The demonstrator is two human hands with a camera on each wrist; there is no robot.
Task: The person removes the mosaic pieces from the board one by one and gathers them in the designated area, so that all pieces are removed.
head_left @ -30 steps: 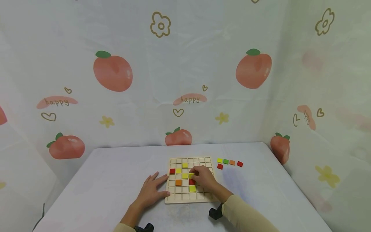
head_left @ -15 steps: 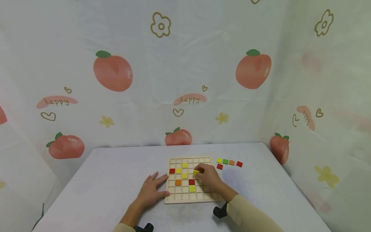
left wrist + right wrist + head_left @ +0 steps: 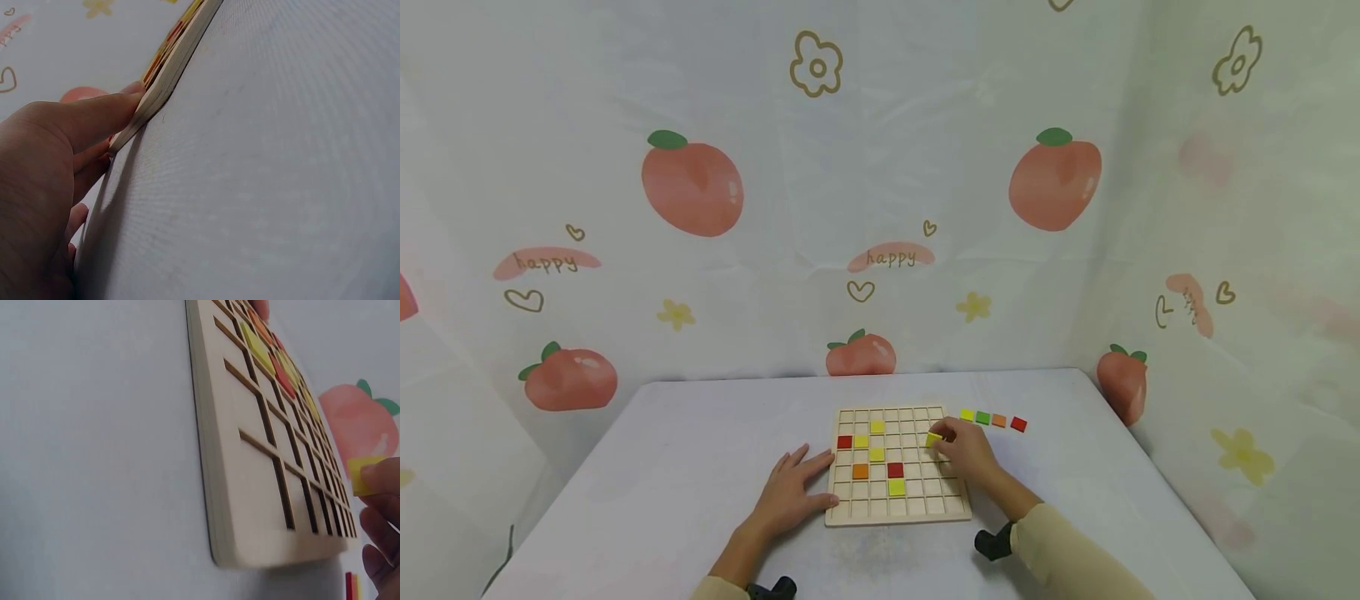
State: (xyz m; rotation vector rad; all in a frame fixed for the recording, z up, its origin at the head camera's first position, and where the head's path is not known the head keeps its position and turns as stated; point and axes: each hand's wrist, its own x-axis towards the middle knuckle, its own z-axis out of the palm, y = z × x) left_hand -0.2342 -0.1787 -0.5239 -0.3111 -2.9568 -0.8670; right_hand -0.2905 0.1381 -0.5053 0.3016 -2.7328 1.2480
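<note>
A pale wooden grid board (image 3: pixel 925 505) lies on the table. My right hand (image 3: pixel 973 457) pinches a small yellow square tile (image 3: pixel 933 439) between thumb and fingers, over the board's right side; the right wrist view shows this tile (image 3: pixel 359 477) held at the fingertips. My left hand (image 3: pixel 784 502) rests with spread fingers at the board's left edge, its thumb (image 3: pixel 103 119) touching the near corner in the left wrist view. On the grid sit several yellow tiles (image 3: pixel 897 487), two red tiles (image 3: pixel 895 470) and one orange tile (image 3: pixel 861 471).
Beyond the board's right edge, a yellow tile (image 3: pixel 967 415), a green tile (image 3: pixel 982 417), an orange tile (image 3: pixel 999 421) and a red tile (image 3: pixel 1018 425) lie in a row on the white table (image 3: pixel 715 425). A patterned cloth backdrop (image 3: pixel 760 292) stands behind.
My right hand has lifted the yellow tile from a mid-board cell and carried it right. It now covers a red tile that lay beside the board. My left hand stays put.
</note>
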